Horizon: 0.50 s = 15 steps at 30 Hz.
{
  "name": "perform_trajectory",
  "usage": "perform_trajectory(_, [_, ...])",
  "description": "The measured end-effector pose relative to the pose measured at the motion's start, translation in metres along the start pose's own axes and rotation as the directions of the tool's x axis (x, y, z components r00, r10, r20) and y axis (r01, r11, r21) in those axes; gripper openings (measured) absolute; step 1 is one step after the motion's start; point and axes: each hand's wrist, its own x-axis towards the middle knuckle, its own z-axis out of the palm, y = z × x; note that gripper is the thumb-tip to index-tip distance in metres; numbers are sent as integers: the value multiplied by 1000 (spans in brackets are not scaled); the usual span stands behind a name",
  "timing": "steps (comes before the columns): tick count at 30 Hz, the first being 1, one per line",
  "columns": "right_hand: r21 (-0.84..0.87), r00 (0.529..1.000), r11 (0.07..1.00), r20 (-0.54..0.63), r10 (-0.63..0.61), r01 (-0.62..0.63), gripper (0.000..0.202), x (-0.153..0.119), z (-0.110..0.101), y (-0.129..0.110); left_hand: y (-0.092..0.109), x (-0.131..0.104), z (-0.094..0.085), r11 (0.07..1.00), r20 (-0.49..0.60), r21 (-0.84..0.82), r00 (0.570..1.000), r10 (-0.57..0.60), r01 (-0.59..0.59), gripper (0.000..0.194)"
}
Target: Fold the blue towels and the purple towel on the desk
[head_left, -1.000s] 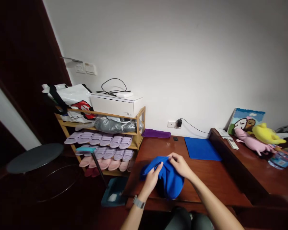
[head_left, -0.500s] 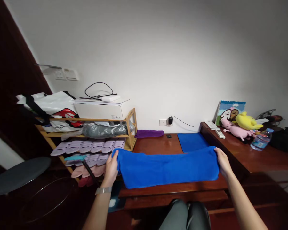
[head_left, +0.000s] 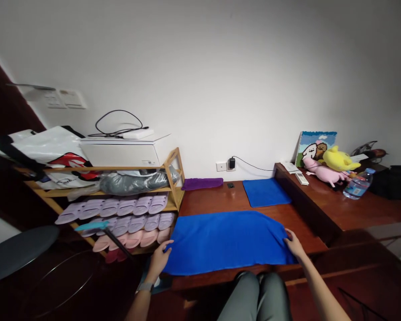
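Observation:
A blue cloth [head_left: 225,243] lies spread over the front of the brown wooden desk [head_left: 214,200], its near edge along the desk's front. My left hand [head_left: 160,257] is at the cloth's left edge, thumb and forefinger apart. At the right edge my right hand [head_left: 293,243] has its fingers pinched on the cloth, which wrinkles there. Behind it, a second blue cloth [head_left: 266,192] lies flat at the desk's back right. A folded purple cloth [head_left: 202,183] rests against the wall at the back left.
To the left stands a wooden rack [head_left: 173,178] with slippers, a white box [head_left: 120,153] and bags. The raised surface [head_left: 334,205] at right holds plush toys [head_left: 337,159], a water bottle [head_left: 358,183] and a remote [head_left: 301,179]. A black stool [head_left: 20,249] is at far left.
The blue cloth has gone from being held up between both hands to lying on the desk. My left hand's fingers have opened, and the view has shifted slightly right.

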Motion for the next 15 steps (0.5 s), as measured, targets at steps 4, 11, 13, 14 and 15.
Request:
perform_trajectory(4, [-62,997,996,47,-68,70,62,5,-14,10,-20,4,-4,998,16,57,999,-28,27,34])
perform_trajectory(11, [-188,998,981,56,-29,39,22,2,-31,10,-32,9,-1,934,-19,313,983,185,-170,36])
perform_trajectory(13, [-219,1000,976,25,-13,18,26,15,-26,2,-22,22,6,893,-20,354,952,306,-279,39])
perform_trajectory(14, [-238,1000,971,10,2,1,29,24,-22,-3,-15,31,12,870,-3,364,934,357,-332,41])
perform_trajectory(15, [-260,1000,965,-3,22,-22,32,34,-17,-9,-7,41,19,849,18,372,918,396,-374,43])
